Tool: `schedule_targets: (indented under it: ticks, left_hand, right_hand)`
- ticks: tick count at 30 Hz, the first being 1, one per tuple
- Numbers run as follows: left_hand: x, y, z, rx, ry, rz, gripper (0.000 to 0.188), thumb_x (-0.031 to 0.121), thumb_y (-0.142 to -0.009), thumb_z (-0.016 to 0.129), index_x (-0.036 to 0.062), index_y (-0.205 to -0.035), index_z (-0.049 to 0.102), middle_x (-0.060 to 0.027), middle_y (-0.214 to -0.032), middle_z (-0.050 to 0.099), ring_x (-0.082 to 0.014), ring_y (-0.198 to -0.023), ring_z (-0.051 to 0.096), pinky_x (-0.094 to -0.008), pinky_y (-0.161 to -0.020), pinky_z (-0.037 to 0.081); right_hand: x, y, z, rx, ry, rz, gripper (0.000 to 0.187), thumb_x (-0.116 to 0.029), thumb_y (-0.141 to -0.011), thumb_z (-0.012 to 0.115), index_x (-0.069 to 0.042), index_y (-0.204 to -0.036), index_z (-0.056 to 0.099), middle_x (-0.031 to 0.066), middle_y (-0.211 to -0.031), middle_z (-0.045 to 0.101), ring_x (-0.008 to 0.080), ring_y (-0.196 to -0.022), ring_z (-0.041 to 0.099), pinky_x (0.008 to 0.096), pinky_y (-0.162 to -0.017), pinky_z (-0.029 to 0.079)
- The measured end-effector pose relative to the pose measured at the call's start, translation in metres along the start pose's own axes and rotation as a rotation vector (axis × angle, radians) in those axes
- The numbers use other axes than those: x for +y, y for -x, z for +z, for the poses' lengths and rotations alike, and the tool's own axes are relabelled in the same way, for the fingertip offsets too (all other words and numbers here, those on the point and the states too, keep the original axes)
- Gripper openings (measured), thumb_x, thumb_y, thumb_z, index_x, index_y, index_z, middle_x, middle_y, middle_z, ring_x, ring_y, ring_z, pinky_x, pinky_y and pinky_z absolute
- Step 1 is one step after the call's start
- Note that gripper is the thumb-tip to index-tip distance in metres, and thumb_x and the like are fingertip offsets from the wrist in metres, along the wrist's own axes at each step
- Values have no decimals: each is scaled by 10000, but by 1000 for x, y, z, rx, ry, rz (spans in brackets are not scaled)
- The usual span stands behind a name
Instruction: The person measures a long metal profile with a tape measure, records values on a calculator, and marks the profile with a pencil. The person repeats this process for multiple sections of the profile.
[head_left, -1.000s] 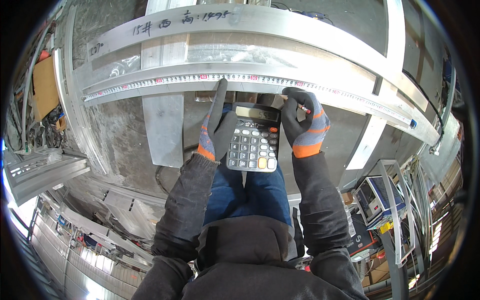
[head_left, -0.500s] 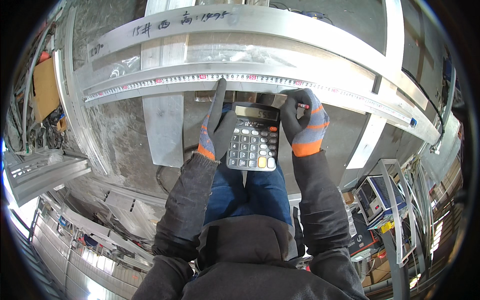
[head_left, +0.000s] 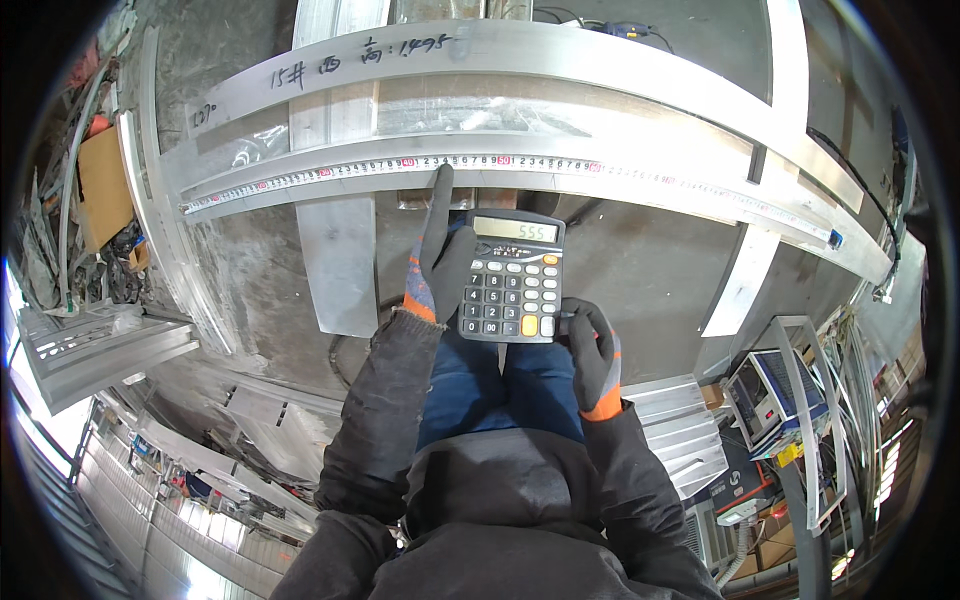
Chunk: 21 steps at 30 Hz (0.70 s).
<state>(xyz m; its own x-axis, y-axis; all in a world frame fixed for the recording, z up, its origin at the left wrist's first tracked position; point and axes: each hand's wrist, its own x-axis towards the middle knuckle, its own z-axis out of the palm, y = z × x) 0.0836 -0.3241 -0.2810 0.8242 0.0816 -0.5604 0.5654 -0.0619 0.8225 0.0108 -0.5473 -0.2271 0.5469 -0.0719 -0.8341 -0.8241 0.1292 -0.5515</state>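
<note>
A black desk calculator [head_left: 510, 260], with digits on its display, is held over my knees by my left hand [head_left: 438, 260]. That gloved hand grips its left edge, and the index finger stretches up to a tape measure [head_left: 470, 162]. The white tape lies extended along an aluminium profile [head_left: 600, 182]. At the calculator's lower right corner, my right hand [head_left: 592, 350] has its gloved fingers curled and drawn together. Whatever may be inside them is hidden. Both gloves are grey and orange with dark palms.
A wider aluminium bar [head_left: 540, 50] with handwriting lies beyond the tape. Silver crosspieces [head_left: 340, 270] run beneath the profiles. Metal frames and a boxy machine [head_left: 765, 400] stand at the right. Cardboard [head_left: 100, 190] and scrap lie at the far left.
My right hand has come down from beside the profile to the calculator's lower right corner. The red-ended stick seen in it earlier no longer shows. My left hand keeps its grip and fingertip at the tape.
</note>
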Motion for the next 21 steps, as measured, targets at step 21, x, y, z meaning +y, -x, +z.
schedule_targets:
  ticks: [21]
  left_hand:
    - [-10,-4,0,49,-304,166,816,82,-973,502,34,-1721,178,-136,-1276,625,-115,-811,559,-292,-751,520]
  right_hand:
    - [-25,-22,-53,188,85,-236,418,-313,-1137,449,32,-1284,633,176,-967,760,239,-922,736,361,-905,578]
